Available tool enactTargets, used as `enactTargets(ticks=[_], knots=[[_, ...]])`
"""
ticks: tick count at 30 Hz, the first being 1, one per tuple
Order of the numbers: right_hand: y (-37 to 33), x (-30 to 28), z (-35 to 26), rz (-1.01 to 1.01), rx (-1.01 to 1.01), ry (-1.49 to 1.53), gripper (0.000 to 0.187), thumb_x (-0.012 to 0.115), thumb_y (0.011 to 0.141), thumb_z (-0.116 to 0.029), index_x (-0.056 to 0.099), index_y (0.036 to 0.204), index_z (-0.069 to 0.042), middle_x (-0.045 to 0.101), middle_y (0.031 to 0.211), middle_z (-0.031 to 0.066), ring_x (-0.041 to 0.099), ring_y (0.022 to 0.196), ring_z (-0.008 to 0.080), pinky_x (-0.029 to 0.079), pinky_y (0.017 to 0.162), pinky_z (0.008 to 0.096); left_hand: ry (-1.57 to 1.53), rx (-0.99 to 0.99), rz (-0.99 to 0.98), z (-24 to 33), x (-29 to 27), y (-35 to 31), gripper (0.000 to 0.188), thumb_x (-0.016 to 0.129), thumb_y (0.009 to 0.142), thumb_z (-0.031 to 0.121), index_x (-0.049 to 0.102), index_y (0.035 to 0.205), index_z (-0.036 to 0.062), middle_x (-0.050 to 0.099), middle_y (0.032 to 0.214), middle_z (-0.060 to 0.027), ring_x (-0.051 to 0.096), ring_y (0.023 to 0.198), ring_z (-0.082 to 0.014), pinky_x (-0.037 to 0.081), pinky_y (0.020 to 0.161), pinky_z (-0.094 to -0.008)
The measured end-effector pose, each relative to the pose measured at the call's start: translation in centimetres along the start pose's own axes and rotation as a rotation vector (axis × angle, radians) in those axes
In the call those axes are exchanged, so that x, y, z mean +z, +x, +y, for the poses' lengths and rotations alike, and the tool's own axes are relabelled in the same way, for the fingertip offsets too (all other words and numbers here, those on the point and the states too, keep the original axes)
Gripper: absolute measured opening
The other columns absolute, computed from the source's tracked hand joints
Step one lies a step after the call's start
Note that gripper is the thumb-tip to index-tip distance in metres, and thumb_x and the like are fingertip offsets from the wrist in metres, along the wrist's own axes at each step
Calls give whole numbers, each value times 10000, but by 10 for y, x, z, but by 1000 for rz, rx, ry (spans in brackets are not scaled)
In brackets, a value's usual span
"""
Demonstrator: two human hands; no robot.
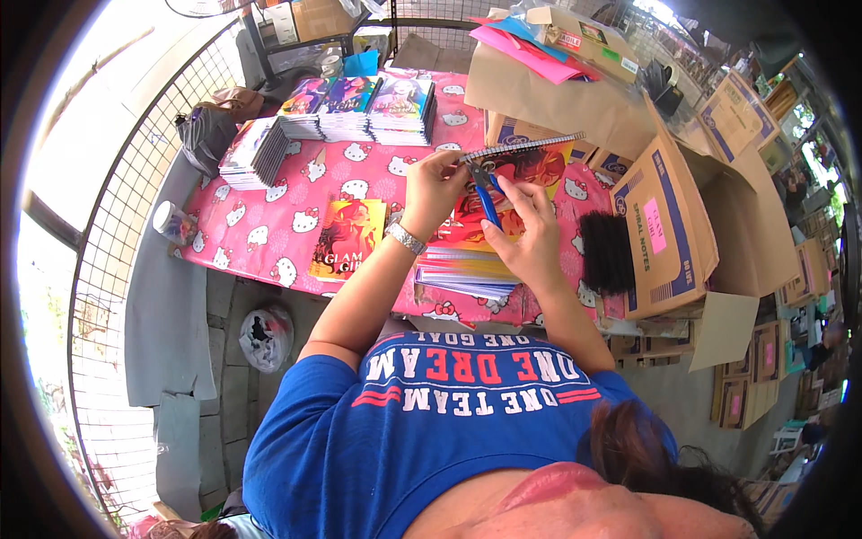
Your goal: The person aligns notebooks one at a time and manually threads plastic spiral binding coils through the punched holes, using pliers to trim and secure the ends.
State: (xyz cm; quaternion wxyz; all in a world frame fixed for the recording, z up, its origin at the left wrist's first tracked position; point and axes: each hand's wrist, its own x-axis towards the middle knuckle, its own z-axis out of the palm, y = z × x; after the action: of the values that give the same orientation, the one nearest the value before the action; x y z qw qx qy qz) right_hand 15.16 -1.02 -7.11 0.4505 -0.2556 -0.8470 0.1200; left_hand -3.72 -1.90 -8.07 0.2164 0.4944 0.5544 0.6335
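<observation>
My right hand (530, 229) is closed on a pair of blue-handled pliers (486, 199), whose dark jaws point up at the left end of a notebook's binding. There, my left hand (433, 193) pinches the end of the spiral notebook (521, 171), which has a red and yellow illustrated cover. Its black coil (530, 146) runs along the far edge, tilted up to the right. Beneath lies a stack of notebooks or page sets (467, 272) with page edges toward me. To the left of my left forearm, a similar illustrated cover (352, 234) lies flat. The exact jaw contact is too small to tell.
Stacks of notebooks (346, 112) stand at the table's far left. A bundle of black coils (607, 253) sits by an open carton (669, 229) on the right. Coloured sheets (530, 49) top a far carton. A white bottle (173, 223) is at the left edge.
</observation>
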Motion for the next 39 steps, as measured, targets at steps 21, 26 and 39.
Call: enactTargets(ticks=[21, 26, 39], knots=[[-176, 19, 165, -264, 623, -94, 606, 759, 781, -222, 541, 1309, -18, 599, 1214, 215, 559, 1187, 373, 449, 1012, 438, 1227, -110, -595, -178, -183, 58, 259, 518, 884, 225, 680, 1022, 77, 704, 1007, -209, 668, 982, -390, 505, 897, -502], [-158, 12, 207, -337, 732, -529, 398, 714, 833, -278, 619, 1132, -32, 598, 1141, 165, 575, 1080, 366, 483, 898, 480, 716, 76, -540, -85, -61, 73, 226, 592, 860, 64, 695, 1055, 18, 693, 1081, -180, 660, 1024, -324, 520, 915, -402], [-138, -18, 292, -366, 640, -879, 186, 552, 899, -111, 618, 1069, -75, 601, 1073, 169, 629, 1020, 360, 533, 826, 454, 651, 73, -715, -108, 45, 81, 293, 747, 791, 129, 686, 1059, 26, 709, 1000, -184, 679, 950, -343, 528, 853, -394]])
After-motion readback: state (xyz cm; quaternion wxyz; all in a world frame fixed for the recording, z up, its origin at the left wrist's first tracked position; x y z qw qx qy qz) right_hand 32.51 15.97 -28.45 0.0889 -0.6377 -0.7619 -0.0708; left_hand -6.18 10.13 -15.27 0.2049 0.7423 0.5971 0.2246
